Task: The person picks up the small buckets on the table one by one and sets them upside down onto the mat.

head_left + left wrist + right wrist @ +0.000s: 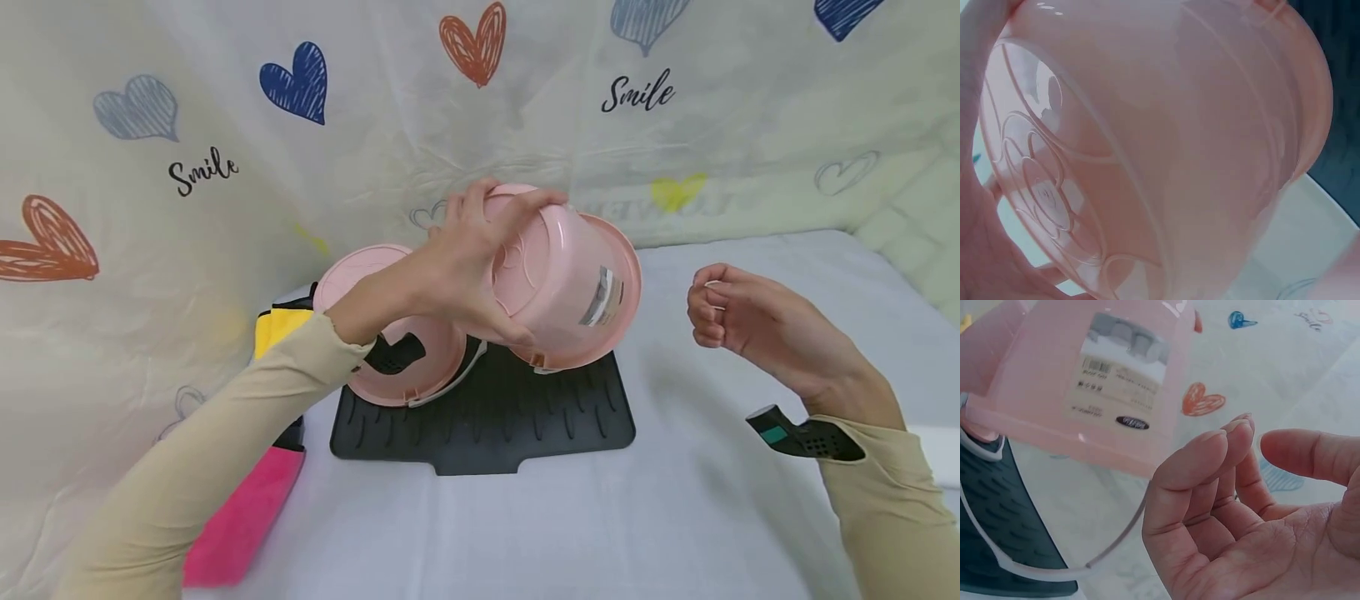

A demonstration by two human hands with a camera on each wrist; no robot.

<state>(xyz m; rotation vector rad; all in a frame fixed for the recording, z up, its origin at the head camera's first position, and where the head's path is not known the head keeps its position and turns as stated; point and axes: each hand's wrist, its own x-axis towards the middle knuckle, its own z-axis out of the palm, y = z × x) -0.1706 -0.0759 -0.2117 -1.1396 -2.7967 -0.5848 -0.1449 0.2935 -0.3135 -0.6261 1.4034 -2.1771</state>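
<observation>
My left hand [468, 267] grips a pink plastic bucket [570, 267] round its base, thumb and fingers spread apart. This bucket lies tilted on its side in the air, its base towards the left hand and its wide rim to the right. In the left wrist view, a raised flower pattern marks the base [1054, 187]. A printed label [1116, 375] and a hanging pale handle [1047, 574] show in the right wrist view. Off to the right, my right hand [772, 321] hovers with loosely curled fingers and holds nothing. A second pink bucket [441, 350] sits behind the left forearm, partly hidden.
Under the buckets lies a black ridged mat [480, 429] on a white-covered table [555, 525]. Yellow [277, 329] and pink cloth-like items [243, 521] lie at the left, partly covered by my sleeve. A heart-printed sheet [525, 125] rises at the back.
</observation>
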